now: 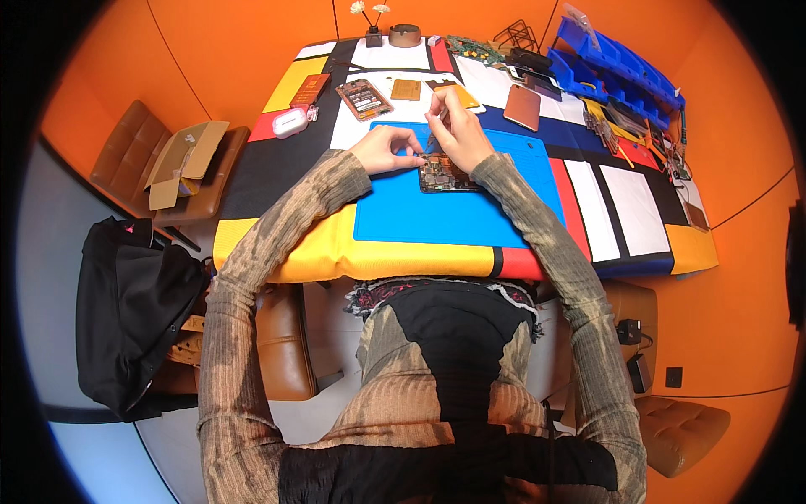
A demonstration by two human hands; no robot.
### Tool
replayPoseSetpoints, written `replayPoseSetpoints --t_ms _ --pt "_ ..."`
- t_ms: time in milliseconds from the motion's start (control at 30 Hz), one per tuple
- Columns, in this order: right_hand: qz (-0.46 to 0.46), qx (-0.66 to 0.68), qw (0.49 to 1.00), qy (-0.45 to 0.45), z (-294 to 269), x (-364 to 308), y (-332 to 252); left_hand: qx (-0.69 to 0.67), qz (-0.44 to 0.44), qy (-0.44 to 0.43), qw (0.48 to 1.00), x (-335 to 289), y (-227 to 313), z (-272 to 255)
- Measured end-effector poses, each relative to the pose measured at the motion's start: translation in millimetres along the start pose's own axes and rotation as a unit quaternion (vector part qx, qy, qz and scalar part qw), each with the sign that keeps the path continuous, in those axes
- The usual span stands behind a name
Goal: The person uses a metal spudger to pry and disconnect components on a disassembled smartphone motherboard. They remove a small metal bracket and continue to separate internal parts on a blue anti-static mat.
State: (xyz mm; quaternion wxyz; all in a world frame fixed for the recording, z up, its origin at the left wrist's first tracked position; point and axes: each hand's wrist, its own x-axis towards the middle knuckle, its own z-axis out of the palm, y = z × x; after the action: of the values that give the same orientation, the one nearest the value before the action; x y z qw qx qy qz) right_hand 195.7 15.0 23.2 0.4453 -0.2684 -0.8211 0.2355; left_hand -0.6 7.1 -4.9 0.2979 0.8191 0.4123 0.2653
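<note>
- I find the opened smartphone (447, 177) on the blue work mat (386, 220), near the hands.
- Left hand (389, 150): thumb and forefinger curl close at the phone's far left corner; I cannot confirm a grip.
- Right hand (457, 131): fingertips pressed together just beyond; I cannot tell whether they pinch anything.
- I judge that a right-hand slip could scratch exposed circuitry; loose left-hand bracing could let the phone skid.

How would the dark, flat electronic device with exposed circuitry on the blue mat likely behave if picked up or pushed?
The dark, flat electronic device would probably stay stiff, judging by its straight near edge. It looks fragile, since its circuitry lies exposed. Lying flat on the blue rectangular mat, it seems unlikely to roll or tip.
</note>
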Motion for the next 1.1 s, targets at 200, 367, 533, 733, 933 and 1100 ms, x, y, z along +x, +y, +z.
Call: replayPoseSetpoints --t_ms 200,367,533,733,933,1100 --pt "-0.004 0.012 1.0 0.003 0.2 -0.1 2.1 -0.01 0.002 0.0 1.0 -0.2 0.6 0.5" --pt "-0.01 0.005 1.0 0.004 2.5 0.1 2.4 -0.008 0.007 0.003 1.0 -0.6 1.1 0.3" --pt "-0.026 -0.01 1.0 0.009 2.6 -0.1 3.0 -0.007 0.002 0.001 1.0 -0.4 1.0 0.2" --pt "-0.003 0.02 1.0 0.023 1.8 -0.5 3.3 0.0 -0.004 0.0 1.0 -0.8 2.4 -0.1" --pt "-0.02 -0.015 1.0 0.018 2.7 -0.5 2.3 -0.008 0.003 0.0 1.0 -1.4 2.9 -0.3" --pt "-0.03 -0.023 0.999 0.019 2.8 -0.7 1.4 -0.006 0.004 0.0 1.0 -1.0 2.3 -0.1"
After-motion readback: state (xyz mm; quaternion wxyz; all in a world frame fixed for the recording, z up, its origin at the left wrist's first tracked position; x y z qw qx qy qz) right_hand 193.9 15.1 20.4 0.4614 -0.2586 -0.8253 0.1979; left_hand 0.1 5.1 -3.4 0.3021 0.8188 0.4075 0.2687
